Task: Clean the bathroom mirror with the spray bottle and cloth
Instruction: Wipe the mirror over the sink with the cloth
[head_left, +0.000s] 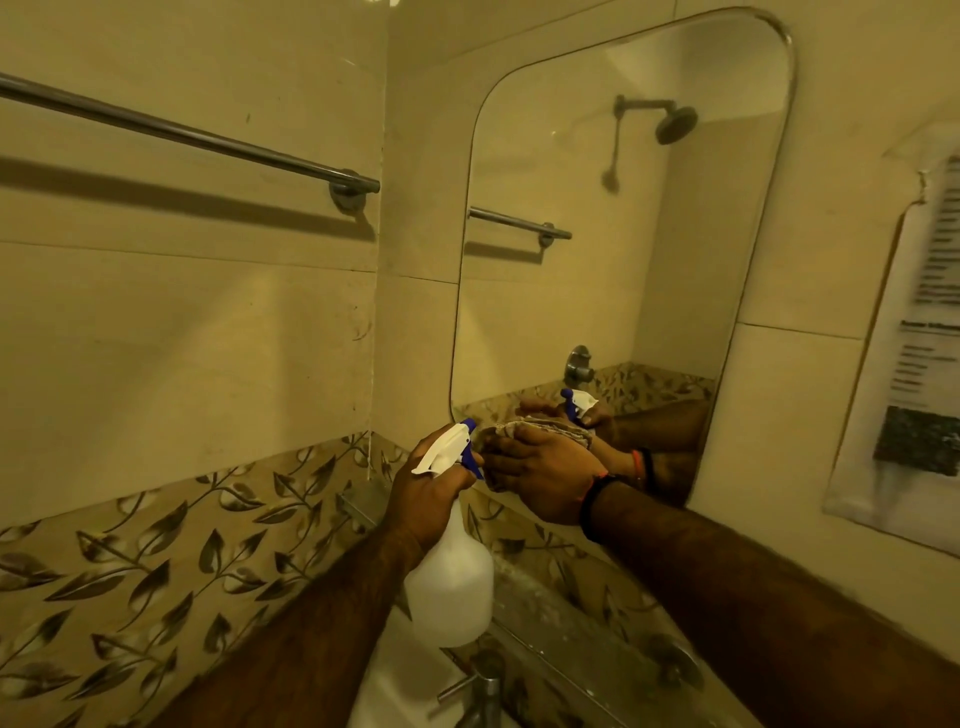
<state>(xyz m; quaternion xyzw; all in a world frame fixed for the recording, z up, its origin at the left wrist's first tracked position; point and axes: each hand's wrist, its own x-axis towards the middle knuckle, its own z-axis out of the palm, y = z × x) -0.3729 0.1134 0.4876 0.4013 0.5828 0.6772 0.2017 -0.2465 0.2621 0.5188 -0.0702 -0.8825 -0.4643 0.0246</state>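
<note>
Nearest the camera, a metal tap (480, 686) stands at the bottom edge. Above it, the left hand (423, 488) grips the neck of a white spray bottle (449, 582), held upright, blue nozzle toward the mirror (623, 234). Right hand (540, 475) presses a bunched cloth (524, 431) against the mirror's lower left corner, fingers curled around it. Both grips are closed on their items. 1 towel rail (182, 132) is mounted on the left wall.
</note>
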